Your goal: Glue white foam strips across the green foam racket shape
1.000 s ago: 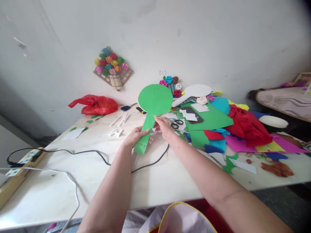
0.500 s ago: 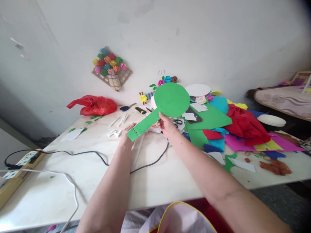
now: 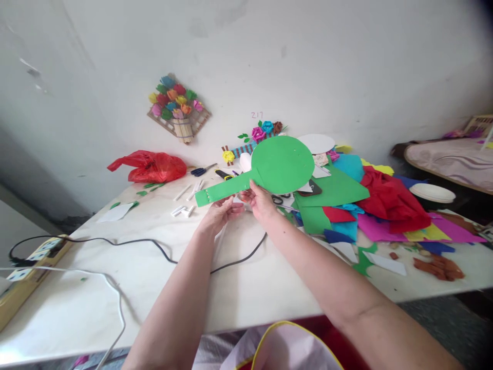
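A green paddle-shaped paper cutout (image 3: 275, 167) with a round head and a long handle is held above the white table (image 3: 162, 288). It lies nearly level, head to the right, handle pointing left. My right hand (image 3: 259, 201) pinches it where the handle meets the head. My left hand (image 3: 219, 213) is under the handle with its fingers curled against it. A white object lies on the table just behind my hands, mostly hidden.
A heap of coloured paper sheets (image 3: 358, 200) covers the right of the table, with black scissors (image 3: 279, 198) at its edge. A black cable (image 3: 154, 246) crosses the table towards a power strip (image 3: 34, 257) at left. Behind lie a red plastic bag (image 3: 152, 167) and blue scissors (image 3: 202, 170).
The green cutout has turned from upright to nearly level, its head swinging right and its handle left. My left hand shifted from the handle's end to under its middle.
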Demonstrator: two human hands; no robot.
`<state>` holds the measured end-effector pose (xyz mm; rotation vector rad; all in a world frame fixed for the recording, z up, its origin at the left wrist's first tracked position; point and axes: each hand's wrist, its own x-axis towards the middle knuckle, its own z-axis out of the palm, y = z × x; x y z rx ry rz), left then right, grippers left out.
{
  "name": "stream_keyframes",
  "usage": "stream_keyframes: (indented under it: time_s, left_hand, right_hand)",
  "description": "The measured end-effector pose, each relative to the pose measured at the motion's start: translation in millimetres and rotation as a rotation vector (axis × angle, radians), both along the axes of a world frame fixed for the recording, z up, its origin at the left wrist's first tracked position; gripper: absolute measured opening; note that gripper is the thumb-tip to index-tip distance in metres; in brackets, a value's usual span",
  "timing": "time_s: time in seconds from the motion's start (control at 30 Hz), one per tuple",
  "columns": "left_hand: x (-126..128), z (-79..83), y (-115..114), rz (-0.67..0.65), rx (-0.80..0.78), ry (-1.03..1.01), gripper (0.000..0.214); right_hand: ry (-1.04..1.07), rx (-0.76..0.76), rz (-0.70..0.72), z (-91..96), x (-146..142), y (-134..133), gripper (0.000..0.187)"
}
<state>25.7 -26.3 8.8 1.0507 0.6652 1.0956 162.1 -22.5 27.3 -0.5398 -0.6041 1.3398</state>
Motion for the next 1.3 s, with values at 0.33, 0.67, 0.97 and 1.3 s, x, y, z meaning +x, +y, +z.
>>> stream_keyframes:
  time_s: [0.33, 0.67, 0.97, 1.3]
  left_hand:
    - [6, -3.6, 9, 0.266, -0.007, -0.206, 0.024]
    - [-8, -8.6, 16, 0.34, 0.006, -0.275, 0.019]
    - [-12, -6.4, 13, 0.344, 0.008, -0.116, 0.028]
    - [-15, -8.1, 12, 0.269, 0.06, -0.023, 0.034]
  right_hand:
    - [-0.508, -0.226, -0.065, -2.1, -14, -9, 0.026]
    - [-1.303, 0.003, 0.269, 30.8, -9, -30, 0.023]
    - [-1.586, 0.304, -0.332, 52.6, -4, -28, 0.023]
    - [-2.059, 0.232, 0.075, 68.2, -2, 0, 0.031]
